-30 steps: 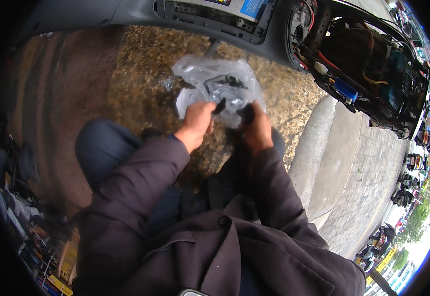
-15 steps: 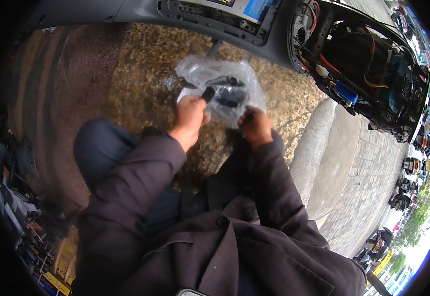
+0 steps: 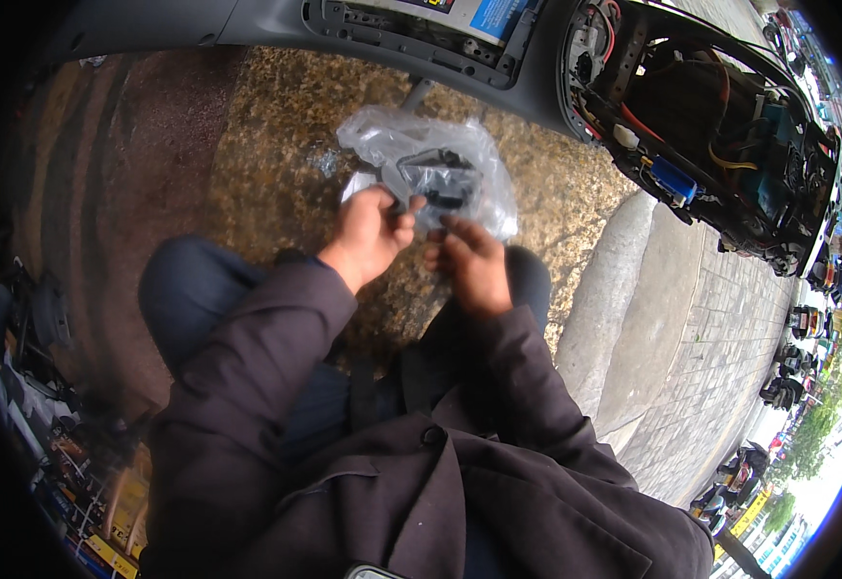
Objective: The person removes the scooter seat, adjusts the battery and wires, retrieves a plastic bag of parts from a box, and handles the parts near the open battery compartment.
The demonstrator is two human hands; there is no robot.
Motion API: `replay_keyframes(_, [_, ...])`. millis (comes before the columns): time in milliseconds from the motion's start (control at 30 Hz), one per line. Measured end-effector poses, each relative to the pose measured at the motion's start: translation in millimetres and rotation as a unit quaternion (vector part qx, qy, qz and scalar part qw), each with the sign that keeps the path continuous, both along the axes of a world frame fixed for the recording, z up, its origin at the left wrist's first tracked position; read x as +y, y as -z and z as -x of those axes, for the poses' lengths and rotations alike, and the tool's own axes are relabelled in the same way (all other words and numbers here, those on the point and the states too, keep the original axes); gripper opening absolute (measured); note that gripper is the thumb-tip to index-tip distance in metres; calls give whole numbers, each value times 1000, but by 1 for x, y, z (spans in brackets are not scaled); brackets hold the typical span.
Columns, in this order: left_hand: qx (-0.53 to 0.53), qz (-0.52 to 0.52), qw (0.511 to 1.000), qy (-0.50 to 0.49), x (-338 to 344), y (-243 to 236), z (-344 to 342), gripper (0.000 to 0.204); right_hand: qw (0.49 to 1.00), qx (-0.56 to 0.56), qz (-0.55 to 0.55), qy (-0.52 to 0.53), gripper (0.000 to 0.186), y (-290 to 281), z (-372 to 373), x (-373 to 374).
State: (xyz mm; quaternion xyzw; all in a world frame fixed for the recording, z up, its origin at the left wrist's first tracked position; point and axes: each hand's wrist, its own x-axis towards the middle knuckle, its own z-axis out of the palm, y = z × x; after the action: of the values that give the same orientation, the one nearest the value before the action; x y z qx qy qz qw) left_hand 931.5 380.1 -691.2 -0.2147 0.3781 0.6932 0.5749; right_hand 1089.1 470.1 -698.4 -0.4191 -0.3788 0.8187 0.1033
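A clear plastic bag (image 3: 382, 130) lies crumpled on the speckled ground in front of me, with a black part (image 3: 440, 164) showing through its film. My left hand (image 3: 368, 236) is closed on the near left edge of the bag, thumb and fingers pinched together. Close beside it, my right hand (image 3: 476, 265) has its fingers curled at the bag's near edge. What the right fingers hold, if anything, is too blurred to make out. A small white piece (image 3: 358, 183) juts out just beyond my left hand.
A grey vehicle body panel (image 3: 257, 21) spans the far side. At its right, an opened vehicle section (image 3: 691, 125) shows loose wires and a blue cylinder (image 3: 669, 180). A concrete kerb (image 3: 609, 280) edges the paving (image 3: 710, 328). Various goods (image 3: 83, 492) crowd the lower left.
My right hand has moved left and nearer to me, toward my left hand. The dark textured piece that stuck out of my left hand no longer shows there.
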Motion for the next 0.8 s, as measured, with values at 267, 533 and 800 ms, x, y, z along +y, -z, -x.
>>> replay_keyframes(267, [-21,-89,996,18,-1,-4,2,23,991,53,-122,-28,33,-43,6,-2])
replay_keyframes(533, [38,-40,997,54,-1,-1,-5,19,981,55,-171,-79,12,-48,13,-2])
replay_keyframes(800, [39,14,995,87,-5,10,-19,18,953,47,-289,-81,11,-20,14,-9])
